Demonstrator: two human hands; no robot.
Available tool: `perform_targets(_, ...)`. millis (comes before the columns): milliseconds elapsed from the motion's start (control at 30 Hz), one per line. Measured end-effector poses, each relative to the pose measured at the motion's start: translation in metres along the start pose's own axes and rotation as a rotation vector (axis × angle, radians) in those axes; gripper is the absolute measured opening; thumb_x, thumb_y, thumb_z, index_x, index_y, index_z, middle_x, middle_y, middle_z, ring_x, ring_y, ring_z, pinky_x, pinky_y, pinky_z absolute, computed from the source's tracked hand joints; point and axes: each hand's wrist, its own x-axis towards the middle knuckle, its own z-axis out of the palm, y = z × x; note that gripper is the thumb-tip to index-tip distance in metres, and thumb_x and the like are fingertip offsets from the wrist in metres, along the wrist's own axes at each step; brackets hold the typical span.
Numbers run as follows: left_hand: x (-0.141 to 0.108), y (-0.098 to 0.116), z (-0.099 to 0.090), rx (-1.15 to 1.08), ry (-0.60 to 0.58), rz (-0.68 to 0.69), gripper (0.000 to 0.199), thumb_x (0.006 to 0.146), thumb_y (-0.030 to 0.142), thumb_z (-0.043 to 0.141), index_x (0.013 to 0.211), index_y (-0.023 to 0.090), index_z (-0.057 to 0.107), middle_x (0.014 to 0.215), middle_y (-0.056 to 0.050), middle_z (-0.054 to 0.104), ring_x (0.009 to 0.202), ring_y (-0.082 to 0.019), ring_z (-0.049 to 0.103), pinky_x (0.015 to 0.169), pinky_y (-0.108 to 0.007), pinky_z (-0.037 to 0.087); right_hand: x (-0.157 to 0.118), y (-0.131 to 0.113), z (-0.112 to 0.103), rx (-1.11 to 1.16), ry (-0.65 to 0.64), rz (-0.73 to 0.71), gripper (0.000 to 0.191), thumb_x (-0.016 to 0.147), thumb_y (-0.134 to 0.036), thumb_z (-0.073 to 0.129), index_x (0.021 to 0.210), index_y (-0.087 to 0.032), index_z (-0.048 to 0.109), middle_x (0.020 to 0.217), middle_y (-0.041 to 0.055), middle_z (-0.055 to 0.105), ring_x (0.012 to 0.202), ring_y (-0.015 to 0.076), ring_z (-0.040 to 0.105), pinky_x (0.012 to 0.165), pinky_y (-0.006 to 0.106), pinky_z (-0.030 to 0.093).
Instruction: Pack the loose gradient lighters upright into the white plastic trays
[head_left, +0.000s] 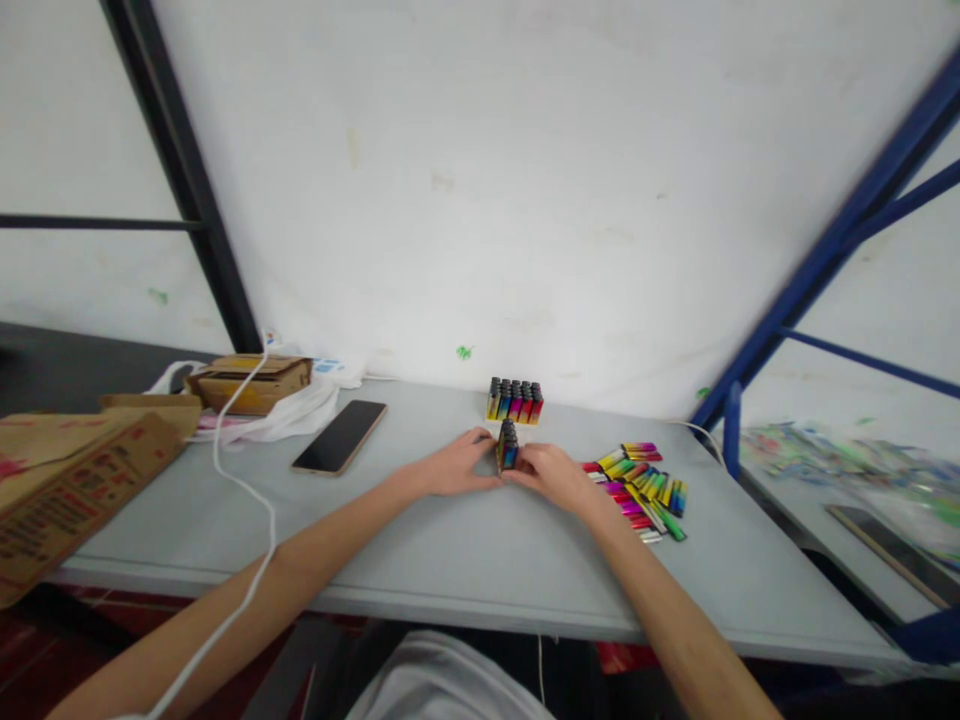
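Note:
A short row of upright lighters (507, 447) stands on the grey table, between my two hands. My left hand (461, 465) curves round its left side, thumb and fingers at the row. My right hand (546, 468) closes on the right side, fingertips against the lighters. Just behind, a block of upright lighters (515, 400) in several colours stands in tight rows near the wall. To the right of my right hand lies a loose pile of colourful lighters (641, 490), on their sides and overlapping.
A black phone (340, 437) lies left of my hands. Farther left are an open cardboard box (90, 470), a smaller box (251, 384) and a white plastic bag (304, 412). A white cable (266, 500) hangs across my left forearm. Blue metal framing (825, 240) rises at the right.

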Motion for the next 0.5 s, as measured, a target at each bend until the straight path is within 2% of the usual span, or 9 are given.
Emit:
perform_targets(100, 0.000, -0.002, 0.000, 0.016, 0.013, -0.004, 0.057, 0.091, 0.057, 0.072, 0.136, 0.023, 0.062, 0.138, -0.015, 0.063, 0.131, -0.036, 0.060, 0.118, -0.049, 0.047, -0.003, 0.006, -0.010, 0.010, 0.010, 0.029, 0.047, 0.108, -0.054, 0.050, 0.084, -0.019, 0.070, 0.077, 0.0049, 0.072, 0.070, 0.0187, 0.062, 0.068, 0.028, 0.041)
perform_targets(200, 0.001, -0.003, 0.000, 0.032, 0.002, -0.011, 0.060, 0.091, 0.057, 0.071, 0.138, 0.020, 0.061, 0.141, -0.017, 0.062, 0.133, -0.036, 0.059, 0.120, -0.049, 0.046, -0.010, 0.023, -0.030, -0.124, 0.151, 0.174, 0.052, 0.113, -0.049, 0.038, 0.083, -0.020, 0.069, 0.078, 0.0062, 0.073, 0.074, 0.0202, 0.065, 0.073, 0.029, 0.042)
perform_targets(267, 0.001, -0.002, -0.001, 0.040, -0.013, -0.015, 0.061, 0.091, 0.056, 0.071, 0.138, 0.018, 0.061, 0.142, -0.018, 0.061, 0.134, -0.037, 0.059, 0.121, -0.049, 0.045, -0.017, 0.038, -0.043, -0.238, 0.239, 0.331, 0.044, 0.112, -0.043, 0.042, 0.088, -0.019, 0.071, 0.082, 0.0085, 0.075, 0.079, 0.0221, 0.068, 0.076, 0.030, 0.044)
perform_targets(333, 0.001, -0.002, -0.002, 0.048, -0.022, -0.021, 0.062, 0.091, 0.056, 0.071, 0.138, 0.016, 0.061, 0.142, -0.019, 0.060, 0.134, -0.038, 0.059, 0.121, -0.049, 0.045, -0.025, 0.054, -0.056, -0.295, 0.269, 0.438, 0.031, 0.108, -0.035, 0.052, 0.096, -0.017, 0.074, 0.088, 0.0104, 0.078, 0.083, 0.0231, 0.070, 0.080, 0.031, 0.046)
perform_targets(400, 0.000, -0.001, -0.002, 0.058, -0.024, -0.029, 0.065, 0.090, 0.057, 0.072, 0.139, 0.015, 0.061, 0.143, -0.019, 0.060, 0.134, -0.038, 0.059, 0.121, -0.048, 0.045, -0.032, 0.067, -0.067, -0.287, 0.267, 0.447, 0.023, 0.103, -0.031, 0.059, 0.101, -0.016, 0.076, 0.091, 0.0104, 0.079, 0.084, 0.0229, 0.072, 0.082, 0.031, 0.048)
perform_targets(500, 0.000, 0.002, 0.001, 0.078, -0.009, -0.057, 0.068, 0.088, 0.060, 0.074, 0.137, 0.015, 0.062, 0.142, -0.019, 0.060, 0.133, -0.037, 0.060, 0.120, -0.046, 0.045, -0.041, 0.077, -0.079, -0.235, 0.241, 0.386, 0.019, 0.098, -0.029, 0.065, 0.106, -0.017, 0.077, 0.093, 0.0094, 0.079, 0.084, 0.0221, 0.072, 0.084, 0.031, 0.051)
